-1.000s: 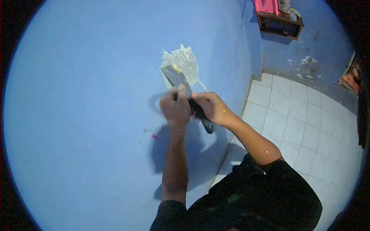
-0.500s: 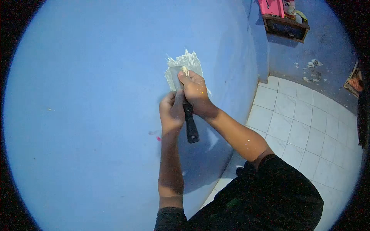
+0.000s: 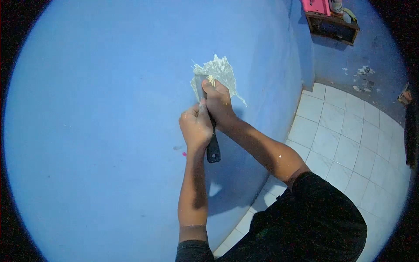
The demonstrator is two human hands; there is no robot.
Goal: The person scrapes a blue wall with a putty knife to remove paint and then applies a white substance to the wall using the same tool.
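Observation:
Both hands are together on a scraper (image 3: pixel 213 148) with a black handle, held in front of a blue wall (image 3: pixel 109 109). My left hand (image 3: pixel 196 126) is closed at the lower part of its blade. Higher up, my right hand (image 3: pixel 219 102) is closed round the blade and the neck of the tool, its thumb near a lump of pale paste (image 3: pixel 211 80). Behind the blade, a rough grey-white patch (image 3: pixel 222 72) with ragged edges spreads on the wall. The handle's end points downward below the hands.
At the top right a wooden wall shelf (image 3: pixel 331 28) carries a pink item (image 3: pixel 317 6) and a bottle. White floor tiles (image 3: pixel 325 135) lie at the right. Peeling marks (image 3: pixel 365 70) show on the far wall. A small pink spot is on the blue wall.
The handle's end has swung slightly left, and my left hand has turned a little. More of the patch's right side shows, with a thin streak running down. The view has shifted slightly.

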